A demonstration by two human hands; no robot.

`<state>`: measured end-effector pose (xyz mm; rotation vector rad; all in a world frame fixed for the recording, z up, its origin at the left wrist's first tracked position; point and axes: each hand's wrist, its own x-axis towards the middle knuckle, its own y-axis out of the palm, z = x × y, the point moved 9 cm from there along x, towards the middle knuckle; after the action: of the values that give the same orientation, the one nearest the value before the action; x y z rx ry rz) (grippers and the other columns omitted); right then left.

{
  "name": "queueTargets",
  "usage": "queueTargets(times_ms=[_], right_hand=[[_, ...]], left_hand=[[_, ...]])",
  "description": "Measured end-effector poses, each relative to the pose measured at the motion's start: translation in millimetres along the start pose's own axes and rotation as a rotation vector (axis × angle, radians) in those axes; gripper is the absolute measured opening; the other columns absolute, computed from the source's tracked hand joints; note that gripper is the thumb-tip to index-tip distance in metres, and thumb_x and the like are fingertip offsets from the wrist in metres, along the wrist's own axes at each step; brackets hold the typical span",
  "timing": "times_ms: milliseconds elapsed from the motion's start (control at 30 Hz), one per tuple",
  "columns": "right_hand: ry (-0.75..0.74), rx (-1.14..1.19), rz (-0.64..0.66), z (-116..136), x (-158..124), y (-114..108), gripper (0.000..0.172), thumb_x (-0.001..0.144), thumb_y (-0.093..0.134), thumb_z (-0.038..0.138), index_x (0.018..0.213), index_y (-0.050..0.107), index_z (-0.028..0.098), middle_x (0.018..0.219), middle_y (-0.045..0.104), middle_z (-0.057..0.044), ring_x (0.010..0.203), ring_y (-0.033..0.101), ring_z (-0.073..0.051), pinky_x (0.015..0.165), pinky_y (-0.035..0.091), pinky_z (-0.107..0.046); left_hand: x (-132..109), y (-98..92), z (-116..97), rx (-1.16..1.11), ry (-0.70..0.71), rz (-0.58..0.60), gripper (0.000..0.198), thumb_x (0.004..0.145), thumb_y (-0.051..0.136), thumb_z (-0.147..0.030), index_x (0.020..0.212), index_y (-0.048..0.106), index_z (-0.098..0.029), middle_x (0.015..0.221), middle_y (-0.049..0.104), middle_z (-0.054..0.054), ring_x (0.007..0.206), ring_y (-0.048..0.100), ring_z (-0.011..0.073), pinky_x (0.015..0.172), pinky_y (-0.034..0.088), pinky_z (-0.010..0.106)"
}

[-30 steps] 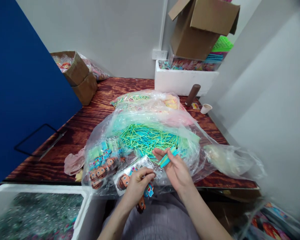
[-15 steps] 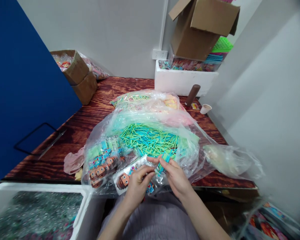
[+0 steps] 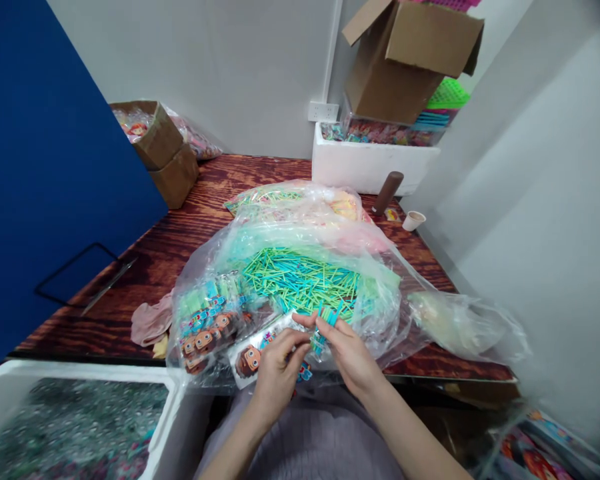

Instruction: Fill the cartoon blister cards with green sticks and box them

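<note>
My right hand point(image 3: 349, 348) is closed around a small bundle of blue and green sticks point(image 3: 326, 323) that points up and away from me. Clear, shiny film shows at the bundle's lower end. Close beside it, my left hand point(image 3: 281, 363) is pinched, thumb against fingers; whatever lies in the pinch is too small to make out. Beyond both hands spreads a heap of loose blue and green sticks point(image 3: 300, 280) in a large open clear bag point(image 3: 210, 250). Printed packets with a cartoon face point(image 3: 250, 360) lie under and left of my left hand. More packets point(image 3: 207, 333) are stacked farther left.
A white foam box point(image 3: 173, 380) stands at the lower left. Pink cloth point(image 3: 150, 321) lies near the table edge. At right are a clear bag point(image 3: 460, 327), a paper cup point(image 3: 413, 221) and a brown cylinder point(image 3: 387, 192). A cardboard box point(image 3: 395, 73) sits above another foam box point(image 3: 370, 163).
The stick bundle in my right hand has tipped a little more upright. Both hands stay close together, and the whole view has shifted slightly.
</note>
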<state>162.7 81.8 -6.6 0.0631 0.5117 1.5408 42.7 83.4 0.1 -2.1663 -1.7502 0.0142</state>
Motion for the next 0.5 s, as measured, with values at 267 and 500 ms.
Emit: queueTargets(times_ms=[267,500], right_hand=[[0.075,0.155,0.068,2.7,-4.9,-3.1,0.038,0.079,0.072,0.048,0.108,0.069,0.023,0.107,0.073,-0.007,0.112,0.061,-0.026,0.103,0.039,-0.044],[-0.212,0.055,-0.148,45.0,-1.2,-21.7,0.043,0.087,0.060,0.055,0.122,0.059,0.031,0.120,0.067,-0.004,0.113,0.058,-0.024,0.095,0.043,-0.038]], left_hand=[[3.6,6.2,23.6,-0.319,-0.207,-0.069,0.016,0.083,0.063,-0.032,0.086,0.071,-0.019,0.092,0.071,0.005,0.081,0.064,0.0183,0.070,0.051,0.026],[19.3,10.3,23.9,-0.378,-0.251,-0.104,0.019,0.079,0.066,-0.035,0.086,0.072,-0.018,0.083,0.069,0.004,0.078,0.062,0.0175,0.070,0.051,0.026]])
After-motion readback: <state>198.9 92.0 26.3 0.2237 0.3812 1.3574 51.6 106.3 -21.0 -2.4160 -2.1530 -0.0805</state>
